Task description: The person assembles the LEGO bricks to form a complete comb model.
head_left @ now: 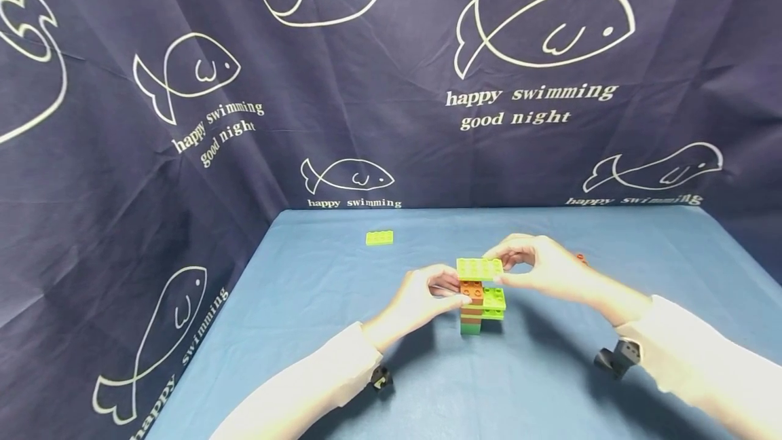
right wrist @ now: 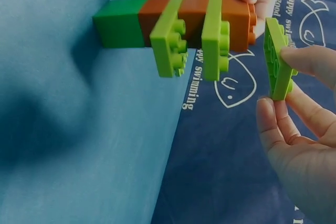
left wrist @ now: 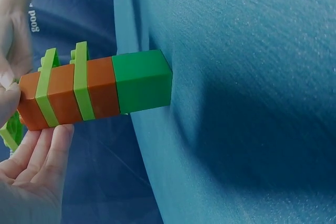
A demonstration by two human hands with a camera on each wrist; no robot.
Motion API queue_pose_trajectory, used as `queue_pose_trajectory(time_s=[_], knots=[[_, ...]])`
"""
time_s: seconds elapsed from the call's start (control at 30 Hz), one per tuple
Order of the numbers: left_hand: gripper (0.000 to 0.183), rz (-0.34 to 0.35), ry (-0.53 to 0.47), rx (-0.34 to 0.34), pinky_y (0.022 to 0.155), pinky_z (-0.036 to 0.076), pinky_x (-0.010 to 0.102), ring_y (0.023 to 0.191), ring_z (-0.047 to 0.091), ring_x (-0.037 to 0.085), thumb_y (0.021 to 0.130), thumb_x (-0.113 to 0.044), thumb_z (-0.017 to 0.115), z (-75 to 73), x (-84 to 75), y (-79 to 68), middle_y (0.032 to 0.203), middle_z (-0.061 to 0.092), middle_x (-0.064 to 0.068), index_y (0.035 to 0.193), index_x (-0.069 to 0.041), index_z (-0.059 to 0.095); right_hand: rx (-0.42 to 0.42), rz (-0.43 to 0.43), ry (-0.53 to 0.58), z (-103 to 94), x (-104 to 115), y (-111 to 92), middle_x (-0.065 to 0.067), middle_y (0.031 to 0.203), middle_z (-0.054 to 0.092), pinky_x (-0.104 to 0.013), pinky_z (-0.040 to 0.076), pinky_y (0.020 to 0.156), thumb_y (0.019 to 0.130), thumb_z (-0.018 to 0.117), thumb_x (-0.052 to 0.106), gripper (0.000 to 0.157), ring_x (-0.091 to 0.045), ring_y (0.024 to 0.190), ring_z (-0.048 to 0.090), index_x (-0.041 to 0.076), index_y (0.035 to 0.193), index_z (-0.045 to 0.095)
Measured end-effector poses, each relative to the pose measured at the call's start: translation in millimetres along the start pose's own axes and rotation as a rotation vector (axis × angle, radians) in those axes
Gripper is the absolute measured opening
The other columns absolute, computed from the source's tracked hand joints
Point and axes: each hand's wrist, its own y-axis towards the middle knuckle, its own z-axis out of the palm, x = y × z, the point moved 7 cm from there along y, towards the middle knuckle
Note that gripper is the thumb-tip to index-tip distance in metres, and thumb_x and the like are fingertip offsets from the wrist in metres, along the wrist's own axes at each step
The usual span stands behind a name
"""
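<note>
A tower of toy building bricks stands on the blue-covered table, with a green brick (left wrist: 142, 82) at its foot. Above that, orange bricks (right wrist: 235, 22) alternate with two lime-green plates (right wrist: 212, 38) that jut out to one side, studs up. My left hand (head_left: 421, 296) grips the top orange brick between thumb and fingers. Pinched by its end in my right hand (head_left: 540, 267) is another lime-green plate (head_left: 479, 269), held just above the tower's top studs. In the right wrist view a gap shows between this plate (right wrist: 278, 61) and the top brick.
A loose lime-green plate (head_left: 379, 237) lies toward the back left of the table. Something orange (head_left: 582, 259) peeks out behind my right wrist. A dark blue curtain (head_left: 421, 155) with fish drawings hangs behind the table and along its left side.
</note>
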Motion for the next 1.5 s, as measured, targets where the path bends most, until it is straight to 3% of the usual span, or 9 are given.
queue_pose_trajectory(time_s=[0.43, 0.77, 0.9, 1.2, 1.37, 1.5], knots=[[0.032, 0.063, 0.037, 0.014, 0.077, 0.058, 0.020, 0.083, 0.069, 0.005, 0.080, -0.016, 0.080, 0.7, -3.2, -0.6, 0.095, 0.074, 0.009, 0.108, -0.008, 0.068, -0.007, -0.025, 0.006, 9.6, 5, -19, -0.002, 0.099, 0.063, -0.021, 0.055, 0.078, 0.081, 0.078, 0.010, 0.029, -0.011, 0.085, 0.060, 0.009, 0.108, 0.070], [0.031, 0.095, 0.054, 0.016, 0.079, 0.058, 0.020, 0.086, 0.069, 0.004, 0.080, -0.016, 0.080, -0.4, -9.3, -2.5, 0.097, 0.074, 0.008, 0.109, -0.009, 0.068, -0.014, 0.005, -0.067, 10.1, 5, -21, 0.002, 0.097, 0.062, -0.019, 0.053, 0.077, 0.078, 0.080, 0.011, 0.030, -0.015, 0.084, 0.061, 0.014, 0.107, 0.071], [0.031, 0.093, 0.040, 0.017, 0.081, 0.058, 0.021, 0.090, 0.068, 0.006, 0.081, -0.016, 0.079, -0.2, -9.8, -3.5, 0.099, 0.073, 0.007, 0.109, -0.010, 0.067, -0.010, 0.033, -0.123, 9.3, 6, -21, 0.004, 0.098, 0.062, -0.021, 0.053, 0.076, 0.078, 0.081, 0.012, 0.031, -0.011, 0.084, 0.060, 0.016, 0.107, 0.071], [0.033, 0.128, -0.017, -0.034, 0.082, 0.059, 0.023, 0.097, 0.069, 0.017, 0.080, -0.012, 0.079, -4.5, -13.6, -5.9, 0.105, 0.073, 0.004, 0.112, -0.013, 0.069, -0.029, 0.043, -0.192, 10.9, 6, -22, 0.007, 0.098, 0.062, -0.023, 0.053, 0.075, 0.076, 0.081, 0.010, 0.033, -0.009, 0.085, 0.060, 0.018, 0.106, 0.070], [0.032, 0.150, 0.006, -0.057, 0.081, 0.059, 0.022, 0.095, 0.070, 0.017, 0.079, -0.009, 0.080, -5.6, -18.4, -6.1, 0.105, 0.071, 0.006, 0.109, -0.009, 0.071, -0.042, 0.013, -0.162, 12.0, 7, -22, 0.004, 0.098, 0.063, -0.023, 0.055, 0.077, 0.075, 0.080, 0.006, 0.032, -0.006, 0.084, 0.060, 0.015, 0.105, 0.070], [0.031, 0.172, 0.042, -0.061, 0.079, 0.059, 0.021, 0.093, 0.070, 0.014, 0.079, -0.008, 0.080, -6.3, -22.4, -6.1, 0.104, 0.071, 0.008, 0.108, -0.006, 0.071, -0.088, 0.001, -0.150, 13.2, 8, -21, 0.004, 0.096, 0.065, -0.021, 0.054, 0.074, 0.075, 0.083, 0.014, 0.031, -0.004, 0.082, 0.059, 0.015, 0.103, 0.071]])
